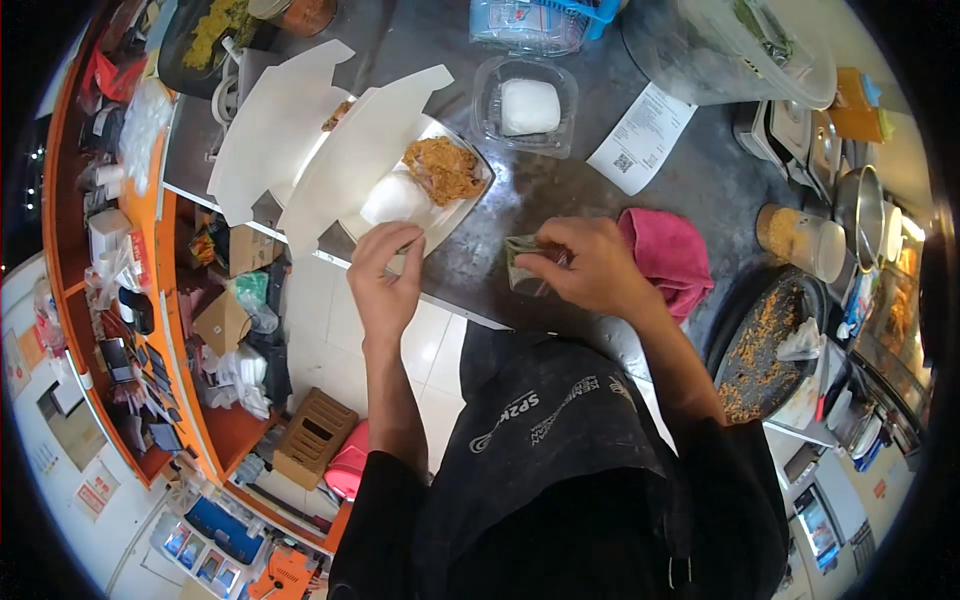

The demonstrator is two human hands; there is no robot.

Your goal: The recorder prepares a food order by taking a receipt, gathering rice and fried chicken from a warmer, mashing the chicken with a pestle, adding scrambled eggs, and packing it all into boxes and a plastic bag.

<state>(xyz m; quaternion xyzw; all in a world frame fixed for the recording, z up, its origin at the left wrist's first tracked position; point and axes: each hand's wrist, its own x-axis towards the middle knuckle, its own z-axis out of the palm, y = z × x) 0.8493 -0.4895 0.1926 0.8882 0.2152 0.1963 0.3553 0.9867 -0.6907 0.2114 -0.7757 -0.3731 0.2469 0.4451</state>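
Observation:
My left hand (391, 274) is at the near edge of an open paper food box (457, 225), with fingertips pinched on something small and greenish, partly hidden. In that box lie a piece of fried chicken (444, 170) and a white mound, likely wrapped rice (395, 198). My right hand (589, 262) holds a small clear plastic packet with greenish contents (521, 264) just above the counter. Left of the near box stands a second open paper box (262, 142) with fried food (337, 116) partly showing behind the lid. A clear plastic clamshell (484, 131) holds a white wrapped block (530, 107).
A printed receipt (642, 139) lies on the dark metal counter (555, 187). To the right are a pink cloth (664, 255), a jar of yellowish crumbs (801, 241) and a dark stone mortar with orange-brown bits (765, 352). A large clear tub (675, 60) stands at the far right.

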